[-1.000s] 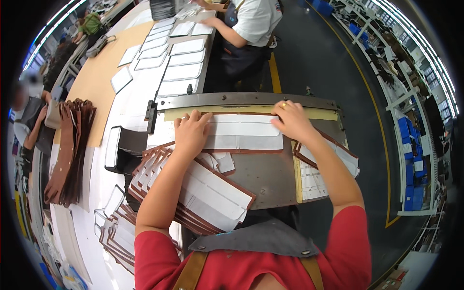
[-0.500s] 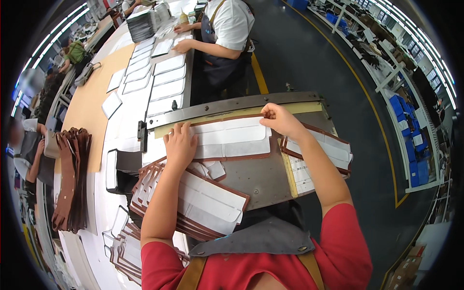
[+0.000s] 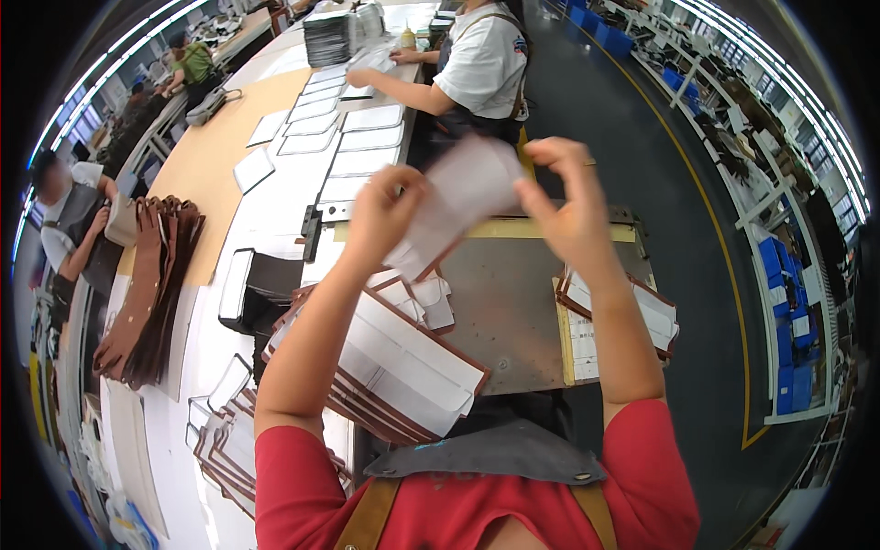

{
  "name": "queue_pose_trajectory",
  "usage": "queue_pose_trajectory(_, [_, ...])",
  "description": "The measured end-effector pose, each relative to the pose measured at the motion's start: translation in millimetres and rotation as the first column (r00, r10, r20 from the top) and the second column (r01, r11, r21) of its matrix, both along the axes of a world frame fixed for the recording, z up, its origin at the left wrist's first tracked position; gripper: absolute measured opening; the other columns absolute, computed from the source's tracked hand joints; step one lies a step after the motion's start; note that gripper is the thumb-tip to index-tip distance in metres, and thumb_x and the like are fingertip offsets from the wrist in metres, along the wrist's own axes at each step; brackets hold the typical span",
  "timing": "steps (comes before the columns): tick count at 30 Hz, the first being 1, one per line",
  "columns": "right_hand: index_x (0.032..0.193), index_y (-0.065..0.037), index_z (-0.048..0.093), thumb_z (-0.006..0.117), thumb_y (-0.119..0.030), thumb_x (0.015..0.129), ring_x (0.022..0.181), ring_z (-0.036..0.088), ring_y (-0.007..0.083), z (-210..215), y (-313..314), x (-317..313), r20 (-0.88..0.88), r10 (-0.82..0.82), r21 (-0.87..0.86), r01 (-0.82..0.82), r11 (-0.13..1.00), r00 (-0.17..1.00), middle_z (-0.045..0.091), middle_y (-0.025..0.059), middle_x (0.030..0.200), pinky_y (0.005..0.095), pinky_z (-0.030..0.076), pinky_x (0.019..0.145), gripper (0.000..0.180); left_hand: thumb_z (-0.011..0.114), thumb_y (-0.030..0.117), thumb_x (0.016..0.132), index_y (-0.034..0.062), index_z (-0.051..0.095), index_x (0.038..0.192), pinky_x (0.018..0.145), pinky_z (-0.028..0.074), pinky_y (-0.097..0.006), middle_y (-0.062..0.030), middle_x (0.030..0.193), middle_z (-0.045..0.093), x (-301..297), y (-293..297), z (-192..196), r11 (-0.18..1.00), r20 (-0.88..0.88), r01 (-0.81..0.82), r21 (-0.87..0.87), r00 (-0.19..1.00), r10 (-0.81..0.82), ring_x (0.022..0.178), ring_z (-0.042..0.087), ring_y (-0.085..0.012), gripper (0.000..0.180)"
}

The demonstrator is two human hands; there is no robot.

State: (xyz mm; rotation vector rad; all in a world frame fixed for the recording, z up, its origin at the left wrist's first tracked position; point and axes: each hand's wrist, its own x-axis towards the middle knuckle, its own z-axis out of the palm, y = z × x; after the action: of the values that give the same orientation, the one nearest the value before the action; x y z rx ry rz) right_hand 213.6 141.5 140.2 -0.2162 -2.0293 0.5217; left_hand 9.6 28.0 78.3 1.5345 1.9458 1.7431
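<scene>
My left hand (image 3: 383,209) is closed on a brown-edged panel with white backing (image 3: 458,197). The panel is raised above the metal work plate (image 3: 502,293), tilted and blurred by motion. Just right of its far end is my right hand (image 3: 570,194), thumb and fingers apart, with nothing seen between them. Below my left forearm lies a fanned stack of similar brown-edged panels (image 3: 403,362), partly covered by that arm. More such panels (image 3: 653,312) rest by my right forearm, on the right end of the plate. Small white-and-brown pieces (image 3: 429,301) lie beside the stack.
A metal bar (image 3: 341,211) runs along the plate's far edge. Brown strap-like pieces (image 3: 151,284) hang in a bundle at left, and a black-edged case (image 3: 252,293) stands nearer. White panels (image 3: 367,142) lie in rows before a co-worker (image 3: 481,69). Shelving with blue bins (image 3: 779,293) lines the right.
The panel has come up off the plate, from flat along the bar to tilted in the air. My right hand has let go of its right end. The view has shifted.
</scene>
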Motion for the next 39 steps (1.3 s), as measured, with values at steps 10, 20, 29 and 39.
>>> queue_pose_trajectory(10, [0.098, -0.002, 0.06, 0.059, -0.008, 0.083, 0.1, 0.056, 0.0301, -65, 23, 19, 0.281, -0.036, -0.059, 0.055, 0.997, 0.959, 0.059, 0.0128, 0.104, 0.0381, 0.043, 0.089, 0.016, 0.052, 0.02, 0.095, -0.007, 0.048, 0.105, 0.073, 0.056, -0.033, -0.0138, 0.096, 0.057, 36, -40, -60, 0.979, 0.934, 0.171, -0.107, 0.355, 0.04, 0.082, 0.064, -0.0233, 0.029])
queue_pose_trajectory(20, [0.137, -0.019, 0.043, 0.042, -0.023, 0.096, 0.133, 0.036, 0.0255, -135, 35, 7, 0.865, -0.193, 0.216, 0.004, 0.976, 0.463, 0.039, 0.0029, 0.145, 0.0438, 0.027, 0.109, 0.041, 0.046, 0.031, 0.096, 0.0128, 0.058, 0.118, 0.095, 0.042, -0.042, -0.0123, 0.123, 0.056, 14, -27, -59, 0.814, -0.388, -0.082, -0.575, 0.903, -0.183, 0.104, 0.056, -0.0303, 0.031])
queue_pose_trajectory(29, [0.135, -0.02, 0.047, 0.043, -0.023, 0.096, 0.131, 0.038, 0.029, -150, 36, 13, 0.768, -0.22, 0.192, 0.112, 0.975, 0.601, 0.043, 0.0058, 0.141, 0.0454, 0.028, 0.108, 0.039, 0.038, 0.039, 0.097, 0.0158, 0.043, 0.137, 0.111, 0.022, -0.047, -0.0114, 0.145, 0.036, 12, -9, -92, 0.755, -0.619, -0.277, -0.595, 0.756, -0.211, 0.135, 0.029, -0.0352, 0.047])
queue_pose_trajectory(39, [0.132, -0.014, 0.05, 0.047, -0.019, 0.095, 0.126, 0.044, 0.034, -151, 27, 11, 0.719, -0.278, 0.256, 0.129, 0.958, 0.637, 0.048, 0.0116, 0.136, 0.0455, 0.033, 0.106, 0.037, 0.044, 0.033, 0.094, 0.0122, 0.049, 0.13, 0.107, 0.027, -0.046, -0.014, 0.135, 0.045, 5, -5, -101, 0.864, -0.686, -0.259, -0.431, 0.716, -0.128, 0.126, 0.04, -0.0348, 0.041])
